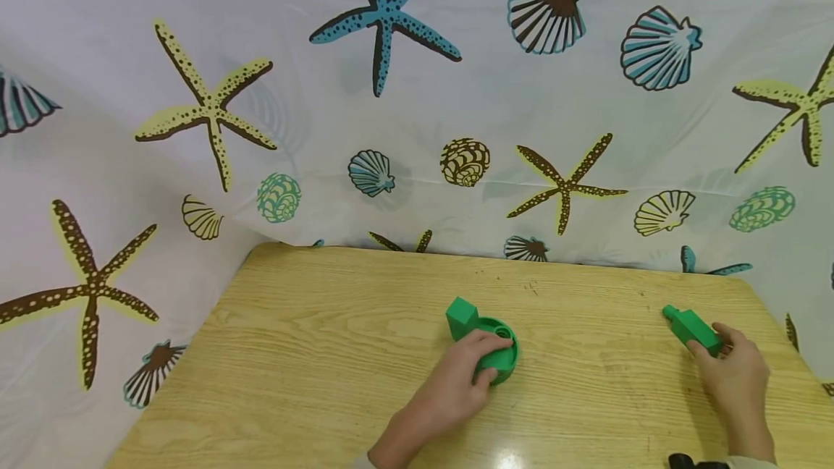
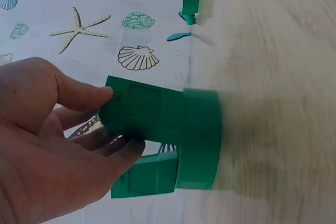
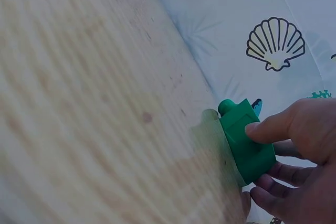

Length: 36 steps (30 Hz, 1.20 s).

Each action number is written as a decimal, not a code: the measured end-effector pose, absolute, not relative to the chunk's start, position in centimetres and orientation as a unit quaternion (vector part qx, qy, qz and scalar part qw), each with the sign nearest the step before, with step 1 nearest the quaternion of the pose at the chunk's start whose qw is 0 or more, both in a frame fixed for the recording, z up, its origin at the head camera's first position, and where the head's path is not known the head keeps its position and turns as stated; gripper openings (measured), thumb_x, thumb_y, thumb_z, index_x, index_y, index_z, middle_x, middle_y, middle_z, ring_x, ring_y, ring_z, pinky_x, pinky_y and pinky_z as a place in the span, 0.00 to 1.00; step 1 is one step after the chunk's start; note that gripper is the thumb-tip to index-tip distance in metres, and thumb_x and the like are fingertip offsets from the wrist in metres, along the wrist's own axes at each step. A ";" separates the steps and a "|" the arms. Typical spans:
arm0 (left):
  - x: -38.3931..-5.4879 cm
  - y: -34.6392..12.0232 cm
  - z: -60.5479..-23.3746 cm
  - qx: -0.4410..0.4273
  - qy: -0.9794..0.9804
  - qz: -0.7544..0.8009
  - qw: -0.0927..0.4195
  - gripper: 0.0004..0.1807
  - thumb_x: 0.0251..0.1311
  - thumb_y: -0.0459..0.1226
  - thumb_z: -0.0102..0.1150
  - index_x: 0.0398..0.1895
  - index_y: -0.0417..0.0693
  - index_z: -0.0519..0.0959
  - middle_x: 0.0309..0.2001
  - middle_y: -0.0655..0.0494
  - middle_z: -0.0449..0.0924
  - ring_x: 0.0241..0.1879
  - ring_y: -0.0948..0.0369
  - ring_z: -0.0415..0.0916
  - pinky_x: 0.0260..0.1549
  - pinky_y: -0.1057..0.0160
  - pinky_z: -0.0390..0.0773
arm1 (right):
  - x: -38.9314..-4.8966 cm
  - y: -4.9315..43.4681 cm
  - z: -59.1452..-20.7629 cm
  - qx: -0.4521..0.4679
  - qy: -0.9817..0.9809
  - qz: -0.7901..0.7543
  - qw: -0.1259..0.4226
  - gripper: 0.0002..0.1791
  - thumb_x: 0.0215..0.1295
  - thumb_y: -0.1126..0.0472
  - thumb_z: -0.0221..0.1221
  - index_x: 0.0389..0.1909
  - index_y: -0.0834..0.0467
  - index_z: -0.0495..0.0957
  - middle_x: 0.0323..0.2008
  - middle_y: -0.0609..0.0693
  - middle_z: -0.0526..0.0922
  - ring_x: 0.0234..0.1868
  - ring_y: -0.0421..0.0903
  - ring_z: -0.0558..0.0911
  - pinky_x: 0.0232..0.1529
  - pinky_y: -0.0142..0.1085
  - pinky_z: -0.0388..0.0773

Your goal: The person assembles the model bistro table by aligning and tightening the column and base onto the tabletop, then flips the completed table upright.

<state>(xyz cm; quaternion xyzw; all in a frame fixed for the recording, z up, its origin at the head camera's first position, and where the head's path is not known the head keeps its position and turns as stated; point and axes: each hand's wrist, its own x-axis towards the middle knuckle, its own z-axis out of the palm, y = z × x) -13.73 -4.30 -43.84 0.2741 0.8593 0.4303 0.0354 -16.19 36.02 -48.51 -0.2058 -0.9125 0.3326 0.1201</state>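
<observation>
My left hand [image 1: 452,382] pinches a green block [image 2: 139,106] between thumb and fingers; it bears a number that looks like 156. That block stands in a low round green base [image 2: 202,140] on the table. A second green block [image 2: 144,177] rises from the same base beside it, and in the head view its square top [image 1: 461,313] shows at the left. Inside the base's rim [image 1: 517,353] is a round ring-like opening. Off to the right, my right hand [image 1: 736,375] holds another green block [image 3: 247,142] with a short round peg [image 3: 227,106], close over the table.
The wood-grain table [image 1: 313,353] ends at the back against a hanging white cloth [image 1: 430,114] printed with starfish and shells, which also runs down both sides. A black object [image 1: 693,462] shows by the right wrist at the bottom edge.
</observation>
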 end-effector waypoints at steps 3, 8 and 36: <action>-13.7 -4.8 -43.8 0.279 0.859 0.428 0.031 0.22 0.63 0.28 0.53 0.59 0.53 0.75 0.57 0.58 0.69 0.61 0.57 0.66 0.56 0.60 0.72 | -16.2 36.2 -48.6 -0.218 -0.911 0.330 0.114 0.33 0.67 0.54 0.56 0.65 0.70 0.62 0.55 0.75 0.68 0.52 0.69 0.70 0.49 0.62 0.69; -13.6 -5.4 -43.9 0.254 0.863 0.436 0.025 0.16 0.60 0.38 0.63 0.52 0.59 0.79 0.54 0.59 0.69 0.57 0.57 0.69 0.53 0.60 0.74 | -16.3 36.3 -48.9 -0.220 -0.910 0.331 0.121 0.31 0.66 0.54 0.55 0.63 0.72 0.64 0.55 0.75 0.69 0.52 0.69 0.70 0.50 0.61 0.69; -14.5 -7.9 -44.2 0.231 0.833 0.501 0.040 0.20 0.57 0.34 0.65 0.54 0.53 0.77 0.50 0.56 0.74 0.51 0.61 0.73 0.48 0.62 0.78 | -16.3 30.8 -44.9 -0.027 -0.895 0.387 0.218 0.28 0.63 0.52 0.61 0.61 0.61 0.71 0.52 0.61 0.77 0.42 0.18 0.67 0.38 0.12 0.70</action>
